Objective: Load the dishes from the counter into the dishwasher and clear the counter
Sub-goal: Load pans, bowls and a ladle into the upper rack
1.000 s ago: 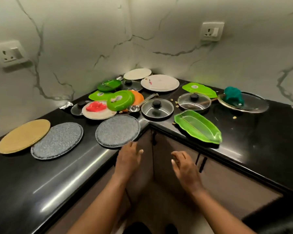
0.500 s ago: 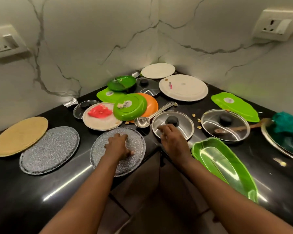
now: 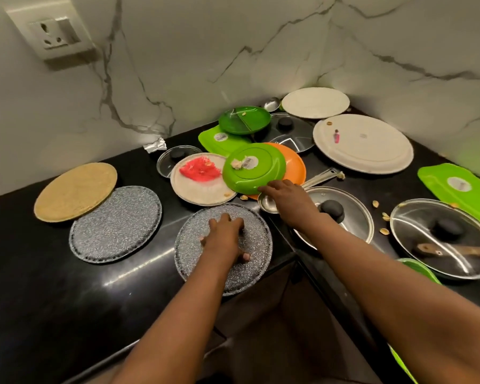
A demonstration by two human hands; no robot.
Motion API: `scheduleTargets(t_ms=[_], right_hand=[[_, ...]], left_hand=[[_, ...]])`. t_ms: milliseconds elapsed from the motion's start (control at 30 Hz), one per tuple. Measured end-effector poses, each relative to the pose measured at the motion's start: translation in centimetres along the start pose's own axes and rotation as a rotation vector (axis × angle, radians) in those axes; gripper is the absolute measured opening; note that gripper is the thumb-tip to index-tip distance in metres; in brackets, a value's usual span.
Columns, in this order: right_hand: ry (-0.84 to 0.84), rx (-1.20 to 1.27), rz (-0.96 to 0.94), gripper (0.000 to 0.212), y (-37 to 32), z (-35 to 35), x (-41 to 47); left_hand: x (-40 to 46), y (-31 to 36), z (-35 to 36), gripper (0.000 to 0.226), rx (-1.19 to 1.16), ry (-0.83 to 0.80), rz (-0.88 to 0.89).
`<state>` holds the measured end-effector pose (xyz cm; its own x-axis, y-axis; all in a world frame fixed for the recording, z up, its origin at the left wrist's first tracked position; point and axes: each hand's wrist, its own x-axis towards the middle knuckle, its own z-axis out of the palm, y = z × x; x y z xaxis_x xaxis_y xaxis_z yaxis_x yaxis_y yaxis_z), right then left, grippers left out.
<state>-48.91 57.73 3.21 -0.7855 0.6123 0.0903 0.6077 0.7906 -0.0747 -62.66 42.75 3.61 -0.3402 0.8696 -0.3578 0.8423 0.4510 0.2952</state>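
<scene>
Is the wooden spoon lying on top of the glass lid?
No, the wooden spoon lies under the glass lid, showing through it.

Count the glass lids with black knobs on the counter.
4. One small lid behind the red-smeared plate, one at the back beside the dark green plate, one under the right arm, one far right. Others may hide under plates.

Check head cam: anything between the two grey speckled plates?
Nothing: only bare black counter separates the left grey speckled plate from the one under the left hand.
</scene>
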Motion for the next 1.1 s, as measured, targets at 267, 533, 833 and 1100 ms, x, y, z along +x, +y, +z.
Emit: scheduleTargets(t_ms=[267, 533, 833, 1100], right_hand=[[0.035, -0.074, -0.070, 0.037, 0.6, 0.8, 1.3], [0.139, -0.179, -0.287, 0.056, 0.1, -2.6, 3.5], [0.644, -0.208, -0.151, 0.028, -0.9, -9.8, 2.7], [0.906, -0.049, -0.008, 0.011, -4.2, -15.5, -4.0]], left_hand=[[0.2, 0.2, 0.1, 0.075, 0.007, 0.016, -0.001], [0.4, 0.2, -0.2, 0.072, 0.024, -0.001, -0.005], [1.0, 0.0, -0.5, 0.070, 0.027, -0.005, 0.028], [0.6, 0.5, -1.0, 0.066, 0.141, -0.060, 0.087]])
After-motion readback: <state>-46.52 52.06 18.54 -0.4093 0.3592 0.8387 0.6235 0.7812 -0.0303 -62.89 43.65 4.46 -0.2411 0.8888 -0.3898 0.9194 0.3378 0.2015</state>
